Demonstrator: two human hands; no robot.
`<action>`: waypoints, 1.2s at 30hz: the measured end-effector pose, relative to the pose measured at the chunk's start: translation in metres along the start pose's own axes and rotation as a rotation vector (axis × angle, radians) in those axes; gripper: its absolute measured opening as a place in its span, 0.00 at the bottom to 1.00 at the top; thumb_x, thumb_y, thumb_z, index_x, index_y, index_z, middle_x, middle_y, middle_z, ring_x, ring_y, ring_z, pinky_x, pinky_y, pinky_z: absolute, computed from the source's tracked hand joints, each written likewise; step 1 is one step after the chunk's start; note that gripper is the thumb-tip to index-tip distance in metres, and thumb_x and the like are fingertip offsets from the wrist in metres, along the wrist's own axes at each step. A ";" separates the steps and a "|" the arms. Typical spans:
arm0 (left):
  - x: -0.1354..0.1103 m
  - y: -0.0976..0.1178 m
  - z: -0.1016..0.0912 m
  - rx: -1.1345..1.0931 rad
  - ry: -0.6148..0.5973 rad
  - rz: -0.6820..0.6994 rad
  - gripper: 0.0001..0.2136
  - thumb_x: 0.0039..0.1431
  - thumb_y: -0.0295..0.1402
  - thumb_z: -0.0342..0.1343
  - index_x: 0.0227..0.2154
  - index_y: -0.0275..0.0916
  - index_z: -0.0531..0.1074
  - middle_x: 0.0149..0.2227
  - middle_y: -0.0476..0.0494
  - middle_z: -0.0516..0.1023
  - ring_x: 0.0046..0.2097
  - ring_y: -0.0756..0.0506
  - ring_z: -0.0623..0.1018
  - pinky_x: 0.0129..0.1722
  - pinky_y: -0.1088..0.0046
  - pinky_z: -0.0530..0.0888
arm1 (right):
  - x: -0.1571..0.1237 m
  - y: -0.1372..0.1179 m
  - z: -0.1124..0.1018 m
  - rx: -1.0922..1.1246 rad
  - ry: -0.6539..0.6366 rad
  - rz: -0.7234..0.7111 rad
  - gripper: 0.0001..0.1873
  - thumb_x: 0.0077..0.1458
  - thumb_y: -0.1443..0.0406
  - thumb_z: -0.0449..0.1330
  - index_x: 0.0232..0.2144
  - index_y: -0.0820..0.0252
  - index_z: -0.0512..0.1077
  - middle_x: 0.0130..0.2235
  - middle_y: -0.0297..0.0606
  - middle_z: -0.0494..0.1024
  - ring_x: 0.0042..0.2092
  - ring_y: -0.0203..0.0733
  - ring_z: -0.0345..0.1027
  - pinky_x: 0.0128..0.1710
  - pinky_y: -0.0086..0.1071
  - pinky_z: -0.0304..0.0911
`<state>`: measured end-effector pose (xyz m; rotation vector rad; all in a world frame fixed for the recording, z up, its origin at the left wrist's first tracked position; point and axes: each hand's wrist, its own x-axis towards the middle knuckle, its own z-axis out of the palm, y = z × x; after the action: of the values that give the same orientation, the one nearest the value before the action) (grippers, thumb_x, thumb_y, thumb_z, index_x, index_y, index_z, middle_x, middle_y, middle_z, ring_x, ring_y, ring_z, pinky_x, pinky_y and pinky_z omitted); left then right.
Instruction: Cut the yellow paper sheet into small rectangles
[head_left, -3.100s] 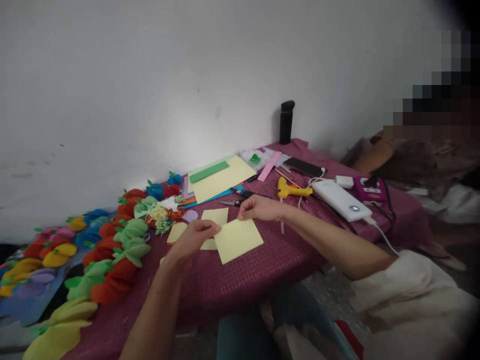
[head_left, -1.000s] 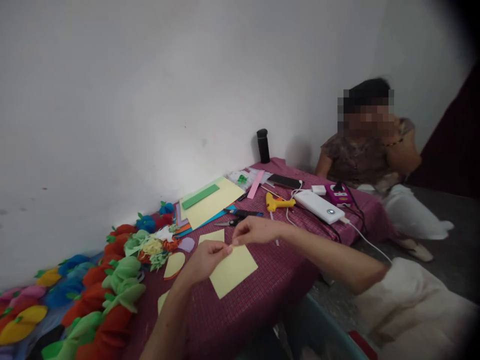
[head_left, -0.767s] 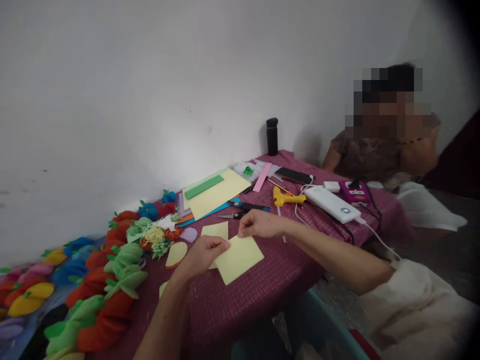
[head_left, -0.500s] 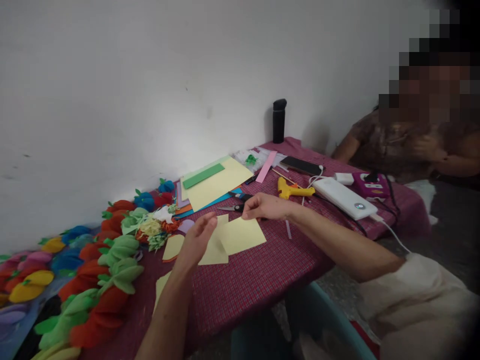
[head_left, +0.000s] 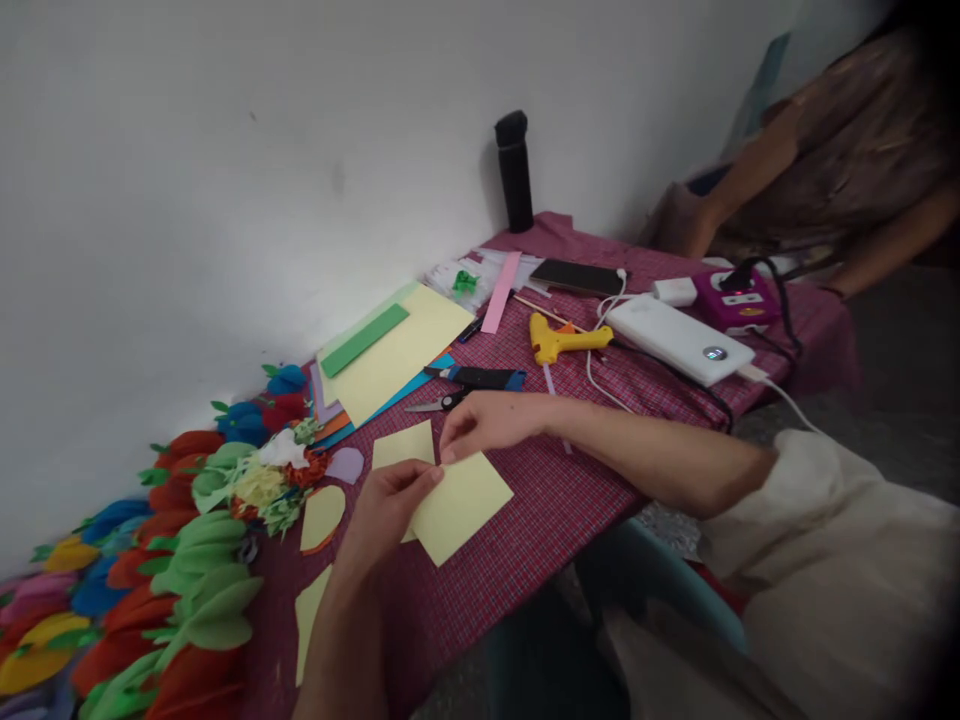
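A pale yellow square of paper is between my hands, tilted above the table. My left hand pinches its left corner between thumb and fingers. At the upper edge of the same square, the closed fingers of my right hand meet it close to my left fingertips. Under it a second yellow paper piece lies on the cloth, partly hidden. Scissors rest just beyond my right hand, their handles partly covered by it. Behind them lies a blue and black cutter knife.
Folded paper fruits in several colours crowd the left side. Stacked coloured sheets lie near the wall. A yellow glue gun, white power bank, phone, purple power strip and black bottle stand right. Another person sits beyond.
My left hand has moved to the yellow square and now pinches its corner. The square has turned, and my right fingers have shifted toward my left. The view has swung right and down.
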<state>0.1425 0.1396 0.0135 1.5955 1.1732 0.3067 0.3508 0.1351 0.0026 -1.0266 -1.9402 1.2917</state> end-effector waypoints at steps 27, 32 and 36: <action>-0.006 -0.012 -0.008 -0.301 0.356 0.113 0.19 0.47 0.45 0.55 0.30 0.31 0.73 0.24 0.42 0.77 0.23 0.50 0.71 0.23 0.76 0.65 | -0.002 -0.001 0.001 0.475 0.100 0.236 0.16 0.40 0.56 0.62 0.24 0.66 0.70 0.25 0.37 0.73 0.22 0.28 0.62 0.23 0.23 0.57; -0.006 -0.009 -0.011 -0.203 0.420 0.101 0.20 0.45 0.48 0.54 0.26 0.32 0.73 0.21 0.45 0.75 0.22 0.51 0.70 0.21 0.77 0.63 | -0.003 0.006 0.004 0.414 0.075 0.207 0.14 0.39 0.59 0.63 0.23 0.66 0.70 0.24 0.34 0.74 0.22 0.27 0.61 0.23 0.23 0.57; -0.008 -0.005 -0.014 -0.381 0.365 0.129 0.22 0.46 0.48 0.53 0.38 0.34 0.70 0.28 0.45 0.76 0.25 0.49 0.73 0.23 0.77 0.66 | -0.006 0.008 0.007 0.367 -0.099 0.236 0.12 0.40 0.60 0.62 0.25 0.66 0.71 0.23 0.33 0.74 0.22 0.27 0.62 0.25 0.24 0.59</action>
<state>0.1261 0.1407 0.0175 1.3102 1.1971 0.8815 0.3506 0.1289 -0.0072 -1.0375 -1.5990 1.7810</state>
